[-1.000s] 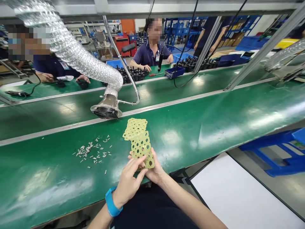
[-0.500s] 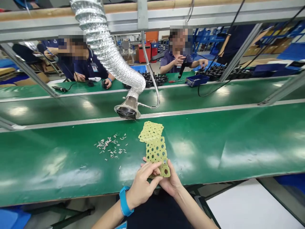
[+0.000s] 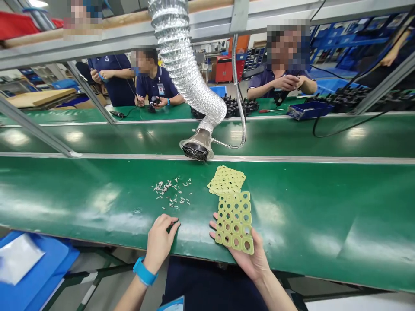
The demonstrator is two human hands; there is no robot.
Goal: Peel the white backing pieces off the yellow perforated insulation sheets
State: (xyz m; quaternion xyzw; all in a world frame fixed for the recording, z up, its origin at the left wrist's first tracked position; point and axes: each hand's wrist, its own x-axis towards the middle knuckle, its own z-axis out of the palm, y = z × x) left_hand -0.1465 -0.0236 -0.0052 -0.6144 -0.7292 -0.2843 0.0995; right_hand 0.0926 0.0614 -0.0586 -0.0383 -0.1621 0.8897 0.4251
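My right hand (image 3: 249, 259) holds a yellow-green sheet (image 3: 236, 221) with rows of round holes. Its palm lies under the sheet, the thumb rests at the right edge and fingertips show past the left edge. The far end of this sheet overlaps a second perforated sheet (image 3: 227, 179) lying on the green table. Left of it, my left hand (image 3: 161, 238), with a blue band at the wrist, has thumb and index finger closed together low at the table; whatever is between them cannot be made out. Small whitish pieces (image 3: 165, 186) lie scattered just beyond that hand.
Above the table hangs a silver flexible duct (image 3: 184, 56) ending in a round nozzle (image 3: 196, 149). A metal rail (image 3: 292, 159) runs behind the work surface. Co-workers sit across, near black parts and a blue tray (image 3: 309, 110). Blue sheets (image 3: 45, 272) are at lower left.
My left hand has moved off the perforated sheet, left and down to the table near the whitish pieces. The right hand still holds the sheet. The camera view has shifted left.
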